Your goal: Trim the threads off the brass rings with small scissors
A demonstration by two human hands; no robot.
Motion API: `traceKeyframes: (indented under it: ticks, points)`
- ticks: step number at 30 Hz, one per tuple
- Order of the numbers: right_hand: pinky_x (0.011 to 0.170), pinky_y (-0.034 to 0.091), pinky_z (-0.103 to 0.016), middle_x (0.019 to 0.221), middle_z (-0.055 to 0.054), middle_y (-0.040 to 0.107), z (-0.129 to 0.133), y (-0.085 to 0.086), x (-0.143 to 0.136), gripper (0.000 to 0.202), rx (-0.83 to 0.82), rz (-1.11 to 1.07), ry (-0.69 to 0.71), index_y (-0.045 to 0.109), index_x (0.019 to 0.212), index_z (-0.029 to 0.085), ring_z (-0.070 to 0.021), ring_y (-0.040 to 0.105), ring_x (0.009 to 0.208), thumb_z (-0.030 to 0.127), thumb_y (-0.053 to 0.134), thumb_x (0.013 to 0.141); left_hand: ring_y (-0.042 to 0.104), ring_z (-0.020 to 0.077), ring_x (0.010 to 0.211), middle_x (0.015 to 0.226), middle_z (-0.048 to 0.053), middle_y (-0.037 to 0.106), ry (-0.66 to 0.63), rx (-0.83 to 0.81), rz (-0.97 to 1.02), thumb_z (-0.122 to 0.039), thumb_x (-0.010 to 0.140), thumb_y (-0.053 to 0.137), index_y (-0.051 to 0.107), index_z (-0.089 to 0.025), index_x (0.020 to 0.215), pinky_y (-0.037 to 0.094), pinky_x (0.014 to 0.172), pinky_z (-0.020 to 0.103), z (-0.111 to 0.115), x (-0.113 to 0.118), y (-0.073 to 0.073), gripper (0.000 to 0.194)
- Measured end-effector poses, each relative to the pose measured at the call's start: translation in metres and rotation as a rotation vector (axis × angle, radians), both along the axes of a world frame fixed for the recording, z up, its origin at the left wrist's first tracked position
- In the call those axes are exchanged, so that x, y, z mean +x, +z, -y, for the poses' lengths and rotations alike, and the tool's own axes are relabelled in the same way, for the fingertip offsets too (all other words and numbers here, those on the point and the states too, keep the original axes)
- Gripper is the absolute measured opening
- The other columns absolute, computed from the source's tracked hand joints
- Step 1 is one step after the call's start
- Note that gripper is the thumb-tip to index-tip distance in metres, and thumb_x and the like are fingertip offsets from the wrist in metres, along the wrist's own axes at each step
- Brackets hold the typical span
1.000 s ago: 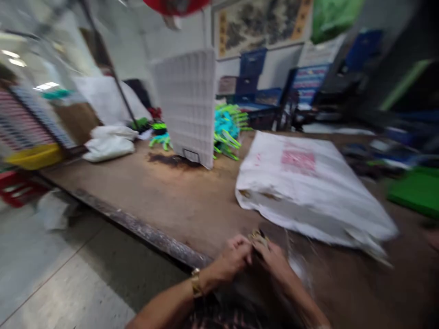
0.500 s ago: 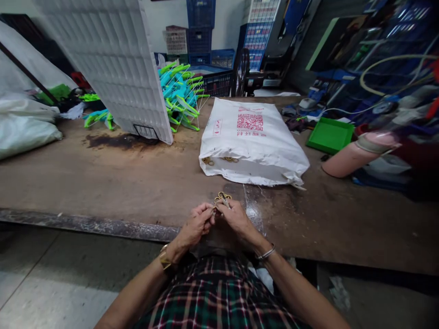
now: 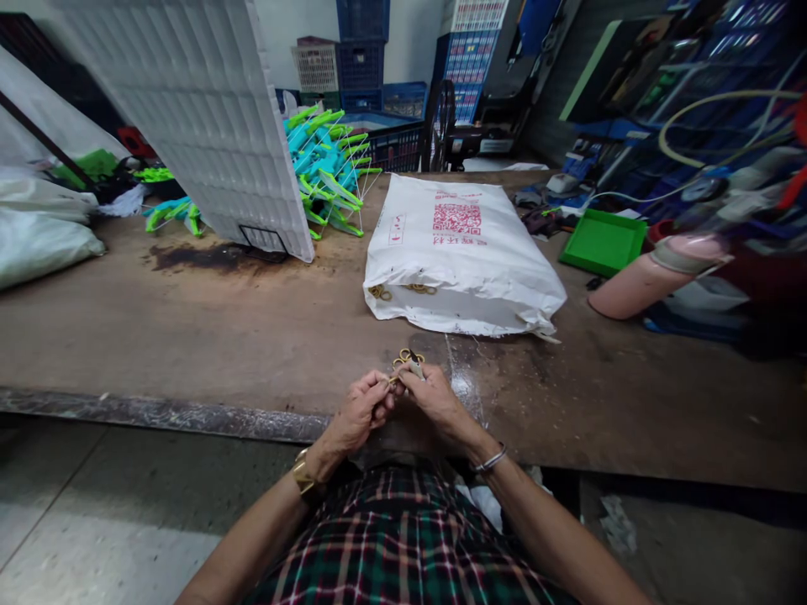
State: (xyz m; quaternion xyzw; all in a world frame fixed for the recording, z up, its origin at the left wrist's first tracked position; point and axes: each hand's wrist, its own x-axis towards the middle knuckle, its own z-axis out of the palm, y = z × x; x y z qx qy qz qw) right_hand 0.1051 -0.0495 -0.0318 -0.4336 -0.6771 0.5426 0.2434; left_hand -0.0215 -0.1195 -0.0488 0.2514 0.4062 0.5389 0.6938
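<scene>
At table edge: both hands unmoved since before.
Left hand [image 3: 359, 412]: pinching brass rings [image 3: 408, 360].
Right hand [image 3: 438, 402]: clamped on them too.
Sack [image 3: 460, 260]: white, woven.

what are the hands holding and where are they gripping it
Both hands, left hand and right hand, pinch a small gold-coloured metal piece by its lower end; its loops stick out above.

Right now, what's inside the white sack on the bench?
At the white sack's torn near edge, brass rings show. The rest of its contents are covered by the fabric.

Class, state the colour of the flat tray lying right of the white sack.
Bright green tray, clearest in the head view.
</scene>
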Motion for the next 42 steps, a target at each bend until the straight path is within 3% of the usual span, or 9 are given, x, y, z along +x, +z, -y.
traceKeyframes:
  ticks: [3,8,14,21,27,30,37,40,42]
  points:
    - [0.058,0.035,-0.023,0.060,0.001,0.054,0.003,-0.001,0.002,0.020,0.107,0.123,-0.006,0.055,0.067,0.017,-0.0108,0.048,0.058,0.025,0.041,0.079,0.028,0.0005,0.037,0.057,-0.006,0.047,0.031,0.010,0.002,-0.047,0.072,0.062,0.047,-0.016,0.076,0.017,0.034,0.015,-0.001,0.001,-0.001,0.035]
    - [0.054,0.029,-0.022,0.059,0.002,0.049,0.011,-0.003,0.006,0.016,0.376,0.357,0.132,0.048,0.065,0.019,-0.0102,0.041,0.054,0.016,0.038,0.077,0.030,0.0007,0.038,0.060,-0.006,0.049,0.081,0.030,-0.054,-0.049,0.072,0.062,0.045,-0.016,0.074,0.019,0.035,0.014,-0.003,0.003,-0.001,0.037]
    - [0.058,0.029,-0.023,0.066,-0.002,0.057,0.012,-0.004,0.009,0.016,0.463,0.509,0.188,0.051,0.073,0.019,-0.0126,0.046,0.060,0.010,0.038,0.071,0.028,0.0007,0.039,0.061,-0.006,0.048,0.084,0.071,-0.132,-0.052,0.072,0.060,0.046,-0.016,0.075,0.018,0.036,0.016,-0.003,0.005,-0.005,0.038]
    - [0.061,0.031,-0.023,0.079,-0.006,0.064,0.010,-0.002,0.010,0.023,0.492,0.645,0.272,0.056,0.089,0.018,-0.0150,0.054,0.070,0.010,0.038,0.074,0.029,0.0021,0.041,0.056,-0.006,0.042,0.058,0.129,-0.248,-0.052,0.077,0.055,0.046,-0.016,0.072,0.021,0.039,0.017,-0.001,0.002,-0.006,0.038]
    - [0.056,0.025,-0.026,0.076,-0.006,0.065,-0.007,0.000,0.020,0.027,0.500,0.865,0.119,0.056,0.099,0.018,-0.0162,0.055,0.064,0.013,0.039,0.079,0.031,0.0019,0.041,0.059,-0.004,0.047,-0.058,0.175,-0.166,-0.050,0.079,0.054,0.047,-0.015,0.070,0.023,0.039,0.017,0.009,0.005,0.015,0.037]
    - [0.057,0.026,-0.026,0.078,-0.006,0.065,-0.022,-0.001,0.022,0.022,0.552,0.838,0.024,0.057,0.093,0.018,-0.0159,0.055,0.067,0.015,0.040,0.080,0.030,0.0015,0.039,0.063,-0.003,0.050,-0.012,0.090,-0.008,-0.050,0.075,0.058,0.045,-0.016,0.069,0.020,0.035,0.016,0.005,0.006,0.020,0.037]
    - [0.064,0.036,-0.026,0.089,-0.008,0.062,-0.049,-0.013,0.007,0.022,0.617,0.793,0.025,0.060,0.092,0.020,-0.0183,0.057,0.076,0.030,0.042,0.083,0.038,0.0030,0.038,0.066,-0.001,0.056,0.124,-0.089,0.117,-0.039,0.070,0.063,0.046,-0.016,0.072,0.021,0.032,0.015,-0.007,0.003,0.004,0.028]
    - [0.069,0.044,-0.033,0.098,-0.011,0.062,-0.047,-0.024,0.009,0.027,0.605,0.750,0.064,0.062,0.098,0.023,-0.0222,0.060,0.084,0.030,0.043,0.080,0.039,0.0055,0.036,0.058,-0.003,0.053,0.173,-0.161,0.190,-0.029,0.066,0.064,0.050,-0.018,0.078,0.021,0.030,0.016,-0.002,0.001,-0.006,0.022]
    - [0.073,0.049,-0.039,0.097,-0.012,0.063,-0.054,-0.038,0.013,0.028,0.564,0.713,0.057,0.065,0.092,0.026,-0.0250,0.062,0.088,0.034,0.043,0.078,0.048,0.0093,0.042,0.065,0.001,0.057,0.139,-0.209,0.300,-0.032,0.068,0.066,0.055,-0.019,0.090,0.027,0.031,0.017,-0.004,-0.003,-0.015,0.028]
